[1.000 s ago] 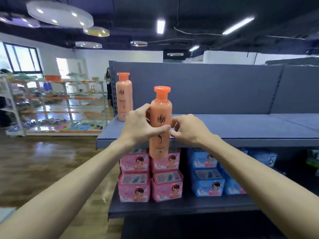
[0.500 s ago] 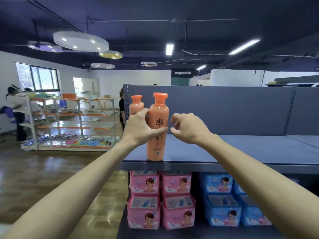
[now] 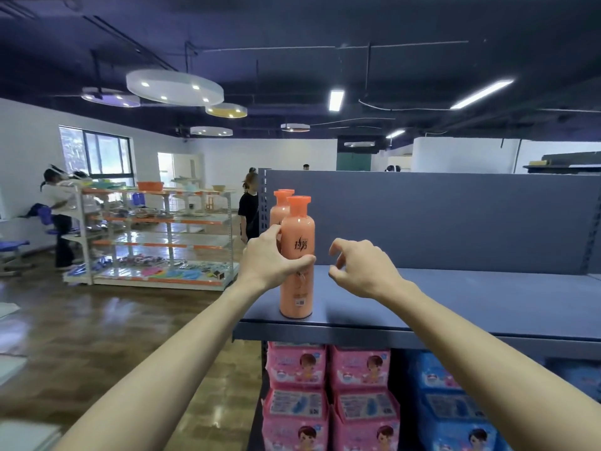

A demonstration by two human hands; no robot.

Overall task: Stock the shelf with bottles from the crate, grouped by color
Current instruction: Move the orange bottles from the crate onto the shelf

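Observation:
An orange bottle (image 3: 297, 242) with an orange cap stands upright near the front left edge of the grey-blue top shelf (image 3: 455, 297). My left hand (image 3: 270, 258) grips its middle, thumb across the front. A second orange bottle (image 3: 280, 208) stands right behind it, mostly hidden. My right hand (image 3: 361, 268) hovers a little to the right of the front bottle, fingers loosely curled, holding nothing. The crate is out of view.
The shelf runs far to the right with a tall back panel (image 3: 439, 219). Pink packs (image 3: 328, 395) and blue packs (image 3: 455, 408) fill the shelf below. Another rack (image 3: 156, 236) and people stand on the wooden floor at the left.
The bottle went from held in front of the shelf to standing on its front edge. My right hand let go and drew back to the right. The view rose.

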